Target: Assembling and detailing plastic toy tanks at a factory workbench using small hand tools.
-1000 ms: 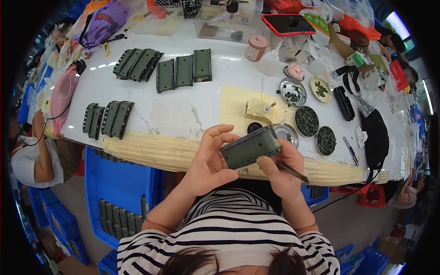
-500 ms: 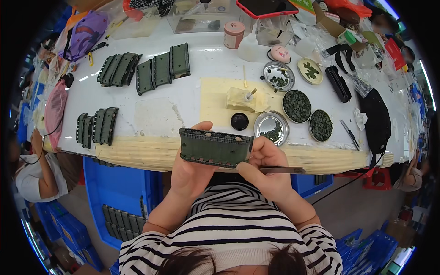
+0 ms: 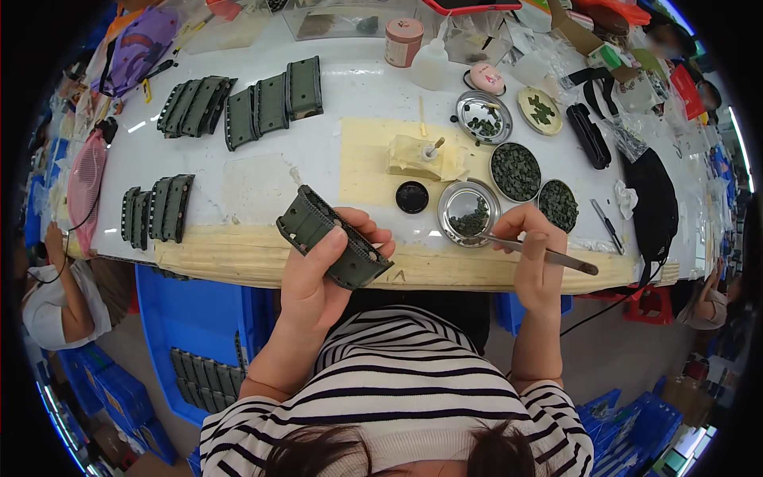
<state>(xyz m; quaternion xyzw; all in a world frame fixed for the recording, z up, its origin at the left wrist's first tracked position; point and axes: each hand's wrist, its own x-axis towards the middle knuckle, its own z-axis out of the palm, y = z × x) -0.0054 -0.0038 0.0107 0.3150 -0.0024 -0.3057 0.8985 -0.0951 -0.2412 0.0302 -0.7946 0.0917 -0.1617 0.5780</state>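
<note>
My left hand (image 3: pixel 322 270) grips a dark green, curved panel (image 3: pixel 332 242) with a studded rim, tilted over the table's front edge. Between the closed fingers of my right hand (image 3: pixel 534 254) is a pair of metal tweezers (image 3: pixel 560 258). Their tip reaches to the near right rim of a shallow silver dish (image 3: pixel 450 232) holding small dark green pieces (image 3: pixel 470 220). Beyond it stand two round tins of similar pieces, one larger (image 3: pixel 515 172) and one nearer (image 3: pixel 558 205). Whether the tweezers pinch a piece is too small to tell.
Similar green panels lie in groups at the left (image 3: pixel 196 106), and more sit in a blue bin (image 3: pixel 159 306) below. A taped block (image 3: pixel 425 159) and a black round cap (image 3: pixel 412 197) lie mid-table. A craft knife (image 3: pixel 607 226) and black mask (image 3: pixel 653 207) are at right.
My right hand has moved away from the panel, rightward to the silver dish, with the tweezers. My left hand now holds the panel alone, turned and tilted down to the right.
</note>
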